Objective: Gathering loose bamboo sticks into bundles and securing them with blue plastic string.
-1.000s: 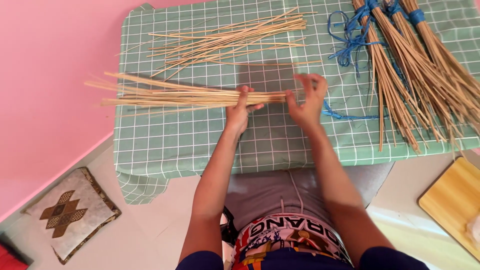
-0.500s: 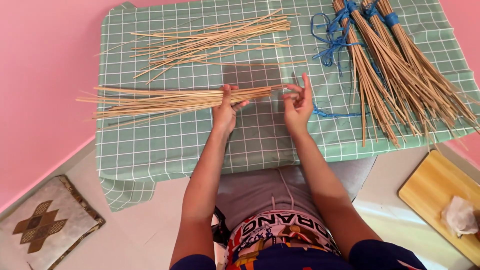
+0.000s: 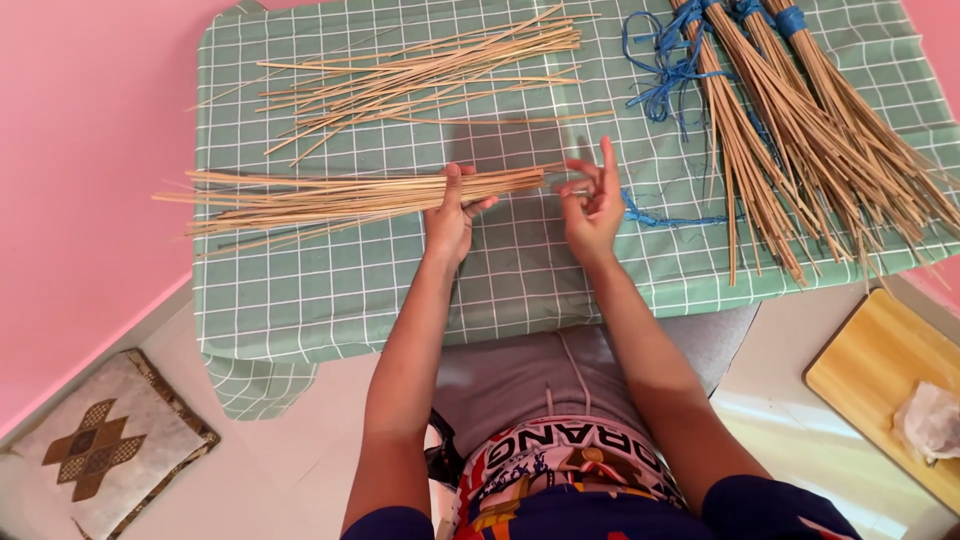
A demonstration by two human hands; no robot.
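My left hand (image 3: pixel 453 213) grips a bundle of thin tan sticks (image 3: pixel 330 197) near its right end, holding it level over a green checked cloth (image 3: pixel 520 270). The bundle's loose tips fan out to the left, past the cloth's edge. My right hand (image 3: pixel 592 200) hovers just right of the bundle's end, fingers spread and empty, a short gap from the stick ends. A length of blue string (image 3: pixel 668 219) lies on the cloth right beside my right hand.
A loose pile of sticks (image 3: pixel 430 70) lies at the back of the cloth. Tied stick bundles (image 3: pixel 800 110) with blue bindings and tangled blue string (image 3: pixel 660 70) fill the right. A patterned cushion (image 3: pixel 100 450) and a wooden board (image 3: pixel 880 385) lie on the floor.
My right hand has come off the end of the bundle and opened. My left hand keeps its grip while the bundle's right end tilts slightly upward.
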